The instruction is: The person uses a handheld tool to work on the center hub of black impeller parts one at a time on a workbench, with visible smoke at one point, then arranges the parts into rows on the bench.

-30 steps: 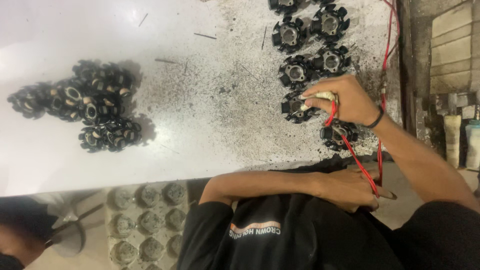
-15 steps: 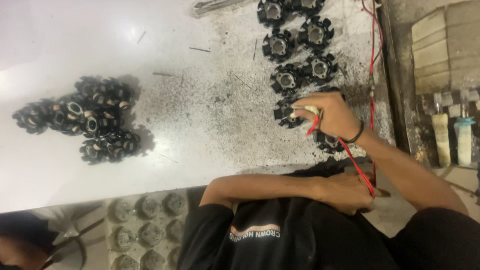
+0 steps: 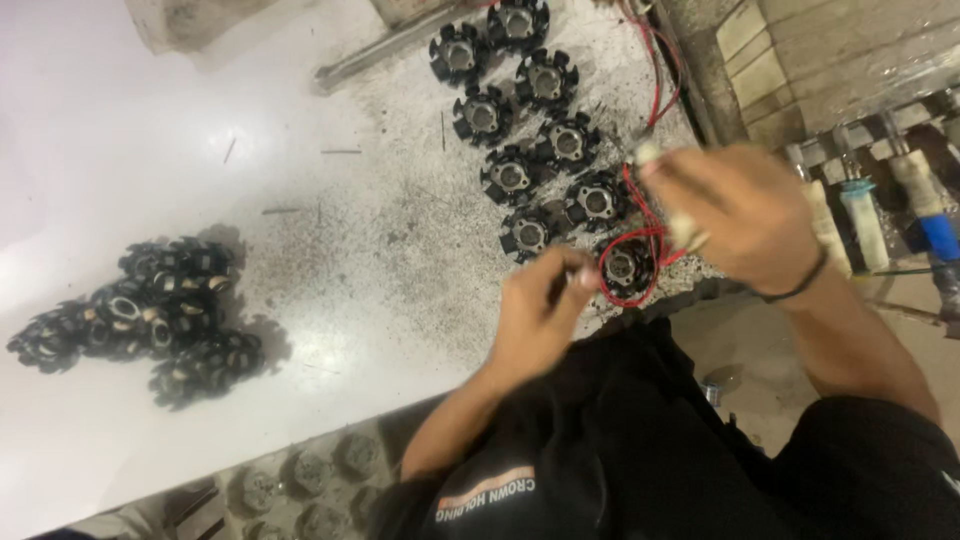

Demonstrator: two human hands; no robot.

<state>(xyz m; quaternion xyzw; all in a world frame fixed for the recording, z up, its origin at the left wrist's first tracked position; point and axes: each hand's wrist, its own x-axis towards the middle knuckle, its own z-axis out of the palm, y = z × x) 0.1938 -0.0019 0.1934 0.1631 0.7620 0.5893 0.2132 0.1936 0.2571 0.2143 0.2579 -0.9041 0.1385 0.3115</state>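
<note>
Head view: both hands have lifted off the counter; left hand now pinches the red wire; right hand closes on its upper end above the black stator.

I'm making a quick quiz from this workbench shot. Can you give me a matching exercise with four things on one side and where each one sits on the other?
Things:
1. red wire
2. heap of black cores
3. rows of black cores
4. metal rod

Places:
A. lying at the far edge of the table
B. piled on the clean white part, away from both hands
C. looped between the left hand and the right hand
D. laid out singly on the gritty, speckled part

Pairs: 1-C, 2-B, 3-D, 4-A
</note>
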